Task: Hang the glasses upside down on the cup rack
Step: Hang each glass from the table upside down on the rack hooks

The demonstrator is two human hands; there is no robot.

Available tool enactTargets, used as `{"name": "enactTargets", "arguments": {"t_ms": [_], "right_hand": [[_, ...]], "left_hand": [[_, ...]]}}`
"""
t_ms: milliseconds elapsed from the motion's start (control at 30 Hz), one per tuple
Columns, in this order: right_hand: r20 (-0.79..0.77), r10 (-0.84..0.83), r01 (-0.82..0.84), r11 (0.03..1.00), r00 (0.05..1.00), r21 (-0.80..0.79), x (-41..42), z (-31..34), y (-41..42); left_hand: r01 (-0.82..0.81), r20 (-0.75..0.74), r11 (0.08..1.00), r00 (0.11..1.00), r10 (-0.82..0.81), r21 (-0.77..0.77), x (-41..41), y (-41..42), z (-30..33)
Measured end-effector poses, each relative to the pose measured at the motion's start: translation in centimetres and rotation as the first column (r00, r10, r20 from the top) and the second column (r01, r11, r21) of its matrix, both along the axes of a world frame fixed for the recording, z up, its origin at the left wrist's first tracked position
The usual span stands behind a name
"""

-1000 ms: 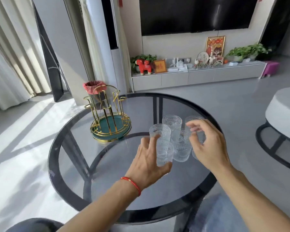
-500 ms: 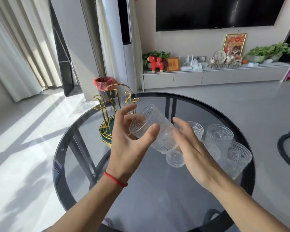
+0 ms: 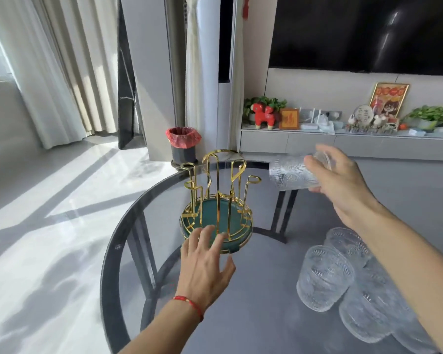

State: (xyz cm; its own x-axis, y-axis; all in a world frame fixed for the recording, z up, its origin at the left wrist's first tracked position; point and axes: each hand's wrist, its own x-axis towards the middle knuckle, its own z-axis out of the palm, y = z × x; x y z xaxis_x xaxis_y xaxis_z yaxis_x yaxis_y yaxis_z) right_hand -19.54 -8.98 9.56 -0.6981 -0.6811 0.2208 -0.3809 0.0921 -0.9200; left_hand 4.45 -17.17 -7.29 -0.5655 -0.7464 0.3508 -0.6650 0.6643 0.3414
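Glass [image 3: 292,175], tipped sideways right of the cup rack [image 3: 218,203], sits clamped in your right hand [image 3: 340,185]; left hand [image 3: 205,261] spreads empty-fingered at the rack's base. Rigid, slick, breakable: grip the ribbed wall.

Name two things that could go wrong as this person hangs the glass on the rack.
The right hand holds the glass sideways by its base, so it might slip. The rack looks light; the left hand only reaches toward it, so it might tip. The right forearm passes above the standing glasses.
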Motion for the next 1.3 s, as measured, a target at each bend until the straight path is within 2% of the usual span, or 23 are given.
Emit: {"name": "enactTargets", "arguments": {"t_ms": [67, 200, 467, 667, 833, 1000, 1067, 1133, 1300], "right_hand": [[-0.062, 0.001, -0.004, 0.999, 0.998, -0.051, -0.4, 1.7, -3.4], [-0.208, 0.035, -0.048, 0.997, 0.978, -0.062, 0.3, 4.7, -10.8], [-0.249, 0.323, -0.249, 0.925, 0.913, 0.287, 2.9, 5.5, -19.6], [-0.152, 0.521, -0.382, 0.766, 0.840, 0.518, 3.3, 4.4, -21.5], [0.066, 0.628, -0.507, 0.557, 0.775, 0.658, 3.3, 3.8, -22.6], [0.028, 0.699, -0.491, 0.471, 0.714, 0.733, 3.7, 3.9, -23.6], [0.039, 0.699, -0.513, 0.485, 0.714, 0.708, 3.6, 3.6, -23.6], [0.073, 0.660, -0.541, 0.542, 0.748, 0.643, 3.4, 3.3, -23.2], [0.009, 0.495, -0.466, 0.813, 0.869, 0.349, 2.8, 2.3, -20.2]], "left_hand": [[-0.018, 0.091, 1.000, 0.996, 0.018, -0.005, -0.4, -0.5, -1.0], [-0.054, 0.121, 0.998, 0.991, 0.055, -0.011, -1.0, -0.9, -1.7], [-0.045, 0.136, 0.999, 0.990, 0.042, 0.022, -0.6, -0.9, -1.7], [-0.049, 0.140, 0.999, 0.989, 0.047, 0.012, -0.7, -0.8, -1.6], [-0.039, 0.146, 0.999, 0.988, 0.040, -0.013, -0.7, -0.7, -1.6], [-0.038, 0.131, 0.998, 0.990, 0.045, -0.054, -0.8, -0.8, -1.8], [-0.044, 0.126, 0.997, 0.991, 0.052, -0.064, -0.8, -0.8, -2.0], [-0.048, 0.128, 0.997, 0.990, 0.055, -0.061, -0.9, -0.9, -2.2], [-0.053, 0.163, 0.998, 0.985, 0.057, -0.027, -1.0, -1.1, -2.3]]}}
